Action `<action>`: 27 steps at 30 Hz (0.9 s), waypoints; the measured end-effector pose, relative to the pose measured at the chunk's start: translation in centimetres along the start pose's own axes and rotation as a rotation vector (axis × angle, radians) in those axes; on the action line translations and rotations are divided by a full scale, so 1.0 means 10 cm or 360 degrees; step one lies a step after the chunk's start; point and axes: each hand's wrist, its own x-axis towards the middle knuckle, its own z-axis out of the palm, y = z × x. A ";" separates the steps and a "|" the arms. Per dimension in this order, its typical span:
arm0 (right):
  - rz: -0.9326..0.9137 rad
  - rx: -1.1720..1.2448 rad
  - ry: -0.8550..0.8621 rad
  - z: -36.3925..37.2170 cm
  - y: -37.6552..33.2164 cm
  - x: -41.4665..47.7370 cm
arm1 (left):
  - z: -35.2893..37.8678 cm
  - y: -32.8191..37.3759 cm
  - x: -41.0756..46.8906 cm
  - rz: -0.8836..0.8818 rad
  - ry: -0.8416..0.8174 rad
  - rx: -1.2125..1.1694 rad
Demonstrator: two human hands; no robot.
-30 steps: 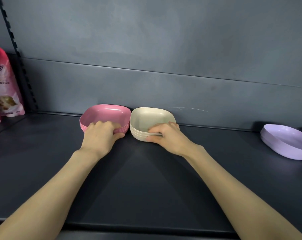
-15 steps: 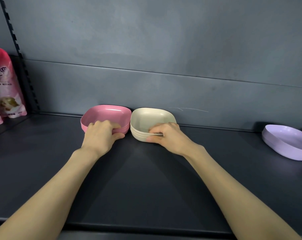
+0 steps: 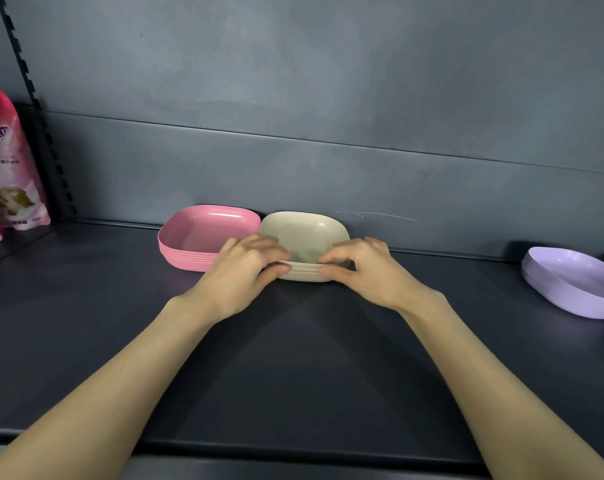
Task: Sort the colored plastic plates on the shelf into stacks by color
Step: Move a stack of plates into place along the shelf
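Note:
A stack of several pink plates sits against the back wall of the dark shelf. Touching it on the right is a stack of beige plates. My left hand grips the beige stack's front left rim, thumb below and fingers curled over the edge. My right hand pinches the same stack's front right rim. A lilac plate stack lies far right, partly cut off by the frame edge.
Pink snack bags stand on the neighbouring shelf section at the far left, behind a slotted upright. The shelf's front lip runs across the bottom.
My left hand left the pink stack and moved right onto the beige stack's front left rim. My right hand stays on the beige stack.

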 end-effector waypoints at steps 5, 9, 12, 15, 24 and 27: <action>0.0045 0.0114 0.0001 0.01 -0.01 -0.02 | -0.02 0.03 0.06 -0.0007 -0.0028 -0.0078; 0.0042 0.0105 -0.0015 0.00 -0.06 -0.02 | -0.05 0.07 0.06 -0.0025 -0.0002 -0.0179; 0.0058 0.0115 -0.0018 0.00 -0.06 -0.02 | -0.06 0.06 0.06 -0.0019 -0.0007 -0.0198; 0.0050 0.0111 -0.0011 -0.01 -0.07 -0.03 | -0.05 0.05 0.04 0.0011 0.0003 -0.0205; 0.0045 0.0109 -0.0016 -0.02 -0.08 -0.04 | -0.03 0.05 0.03 -0.0033 0.0084 -0.0321; 0.0050 0.0107 -0.0022 -0.03 -0.09 -0.04 | -0.03 0.06 0.02 -0.0025 0.0092 -0.0305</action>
